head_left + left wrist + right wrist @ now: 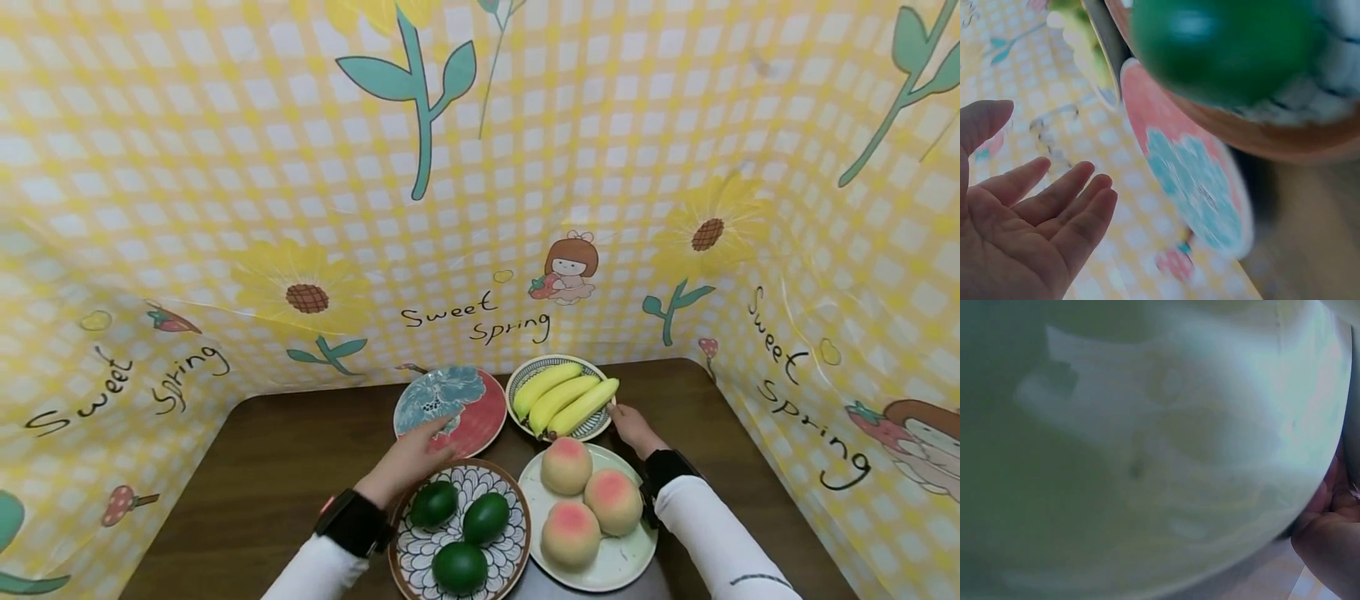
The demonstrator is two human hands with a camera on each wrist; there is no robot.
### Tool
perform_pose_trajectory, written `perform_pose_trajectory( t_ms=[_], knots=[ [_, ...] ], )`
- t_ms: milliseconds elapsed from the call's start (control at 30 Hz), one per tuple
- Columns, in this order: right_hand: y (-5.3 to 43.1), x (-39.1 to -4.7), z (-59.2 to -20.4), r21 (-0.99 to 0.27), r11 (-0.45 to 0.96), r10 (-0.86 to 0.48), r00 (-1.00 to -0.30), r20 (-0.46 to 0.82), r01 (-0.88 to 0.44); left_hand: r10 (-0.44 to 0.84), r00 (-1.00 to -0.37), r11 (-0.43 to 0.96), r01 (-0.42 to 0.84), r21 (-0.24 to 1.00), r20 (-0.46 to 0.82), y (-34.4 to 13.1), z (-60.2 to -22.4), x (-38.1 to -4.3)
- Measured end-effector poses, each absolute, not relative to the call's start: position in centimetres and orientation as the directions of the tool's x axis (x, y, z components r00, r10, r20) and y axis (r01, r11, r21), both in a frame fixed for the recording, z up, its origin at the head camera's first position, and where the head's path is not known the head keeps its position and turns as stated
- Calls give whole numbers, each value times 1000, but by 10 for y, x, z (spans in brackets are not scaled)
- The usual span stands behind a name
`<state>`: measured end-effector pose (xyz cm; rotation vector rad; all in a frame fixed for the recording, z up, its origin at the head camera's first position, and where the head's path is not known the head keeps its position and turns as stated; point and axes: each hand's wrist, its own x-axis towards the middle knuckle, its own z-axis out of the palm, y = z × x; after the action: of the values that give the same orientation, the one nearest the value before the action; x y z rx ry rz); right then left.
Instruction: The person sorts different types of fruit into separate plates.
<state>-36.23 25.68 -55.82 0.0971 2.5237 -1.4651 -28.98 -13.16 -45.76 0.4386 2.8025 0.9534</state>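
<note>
In the head view my left hand (416, 454) reaches over the near edge of a red plate with a blue flower (483, 417). The left wrist view shows that hand (1041, 219) palm up, fingers spread and loosely bent, holding nothing. My right hand (636, 429) is at the right rim of a patterned plate (517, 367), its thumb at the edge and its other fingers mostly hidden. Several yellow bananas (562, 400) lie on that plate. In the right wrist view a pale plate (1179, 456) covers most of the right hand (1332, 531).
A brown-rimmed plate (525, 517) at the front holds three dark green, egg-shaped fruits (486, 518). Beside it, a pale plate (630, 571) carries three peaches (570, 533). The dark wooden table (247, 492) meets a yellow checked cloth (480, 250) at the back and sides.
</note>
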Motion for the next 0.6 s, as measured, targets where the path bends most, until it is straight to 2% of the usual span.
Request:
perform_pose_trajectory(
  t_ms=[200, 433, 600],
  knots=[
    [265, -362, -553, -839, 517, -61, -970, -237, 172, 178, -984, 798, 127, 589, -28, -163, -467, -260],
    [277, -359, -554, -820, 544, -56, -967, -250, 180, 126, -992, 782, 80, 618, -31, -175, -492, -244],
    [282, -355, -553, -824, 540, -80, -964, -252, 170, 96, -994, 787, 40, 616, -57, -179, -495, -242]
  ],
)
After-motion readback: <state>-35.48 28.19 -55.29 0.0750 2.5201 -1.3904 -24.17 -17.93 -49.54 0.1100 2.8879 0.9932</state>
